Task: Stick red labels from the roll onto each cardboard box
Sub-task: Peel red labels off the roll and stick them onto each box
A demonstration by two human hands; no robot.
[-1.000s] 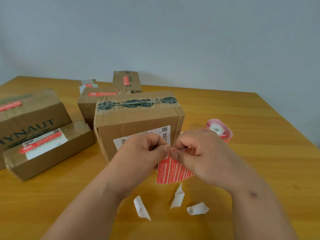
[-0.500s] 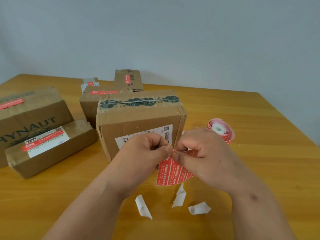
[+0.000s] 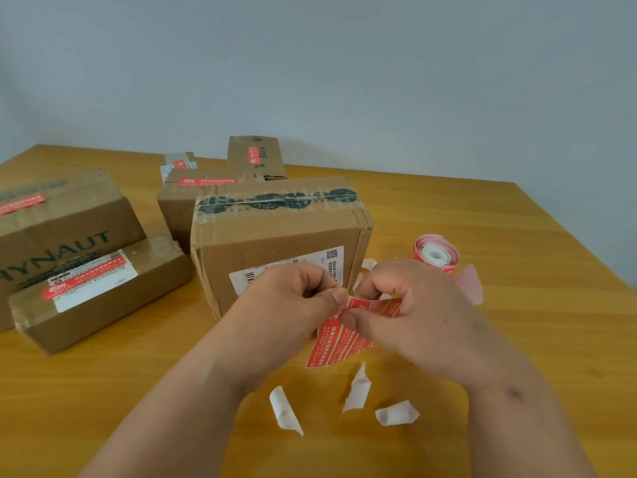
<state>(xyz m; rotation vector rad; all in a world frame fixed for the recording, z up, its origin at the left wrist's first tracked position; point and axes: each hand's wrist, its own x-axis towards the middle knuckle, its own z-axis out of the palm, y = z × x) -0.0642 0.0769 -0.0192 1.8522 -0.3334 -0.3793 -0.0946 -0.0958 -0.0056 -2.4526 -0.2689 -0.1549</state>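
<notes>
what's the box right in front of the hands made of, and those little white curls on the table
The box looks like brown corrugated cardboard, matt, with creased edges and a scuffed surface; glossy clear tape with dark print runs across its top. The white curls look like thin paper, probably label backing: they roll up on themselves and seem faintly glossy, though the finish is hard to judge.

A red label [image 3: 336, 336] is pinched at its top edge between the left hand [image 3: 296, 305] and right hand [image 3: 413, 312]. A box [image 3: 275, 236] stands just behind them; the roll [image 3: 435, 255] lies beyond the right hand. Three paper scraps [image 3: 358, 389] lie below.
</notes>
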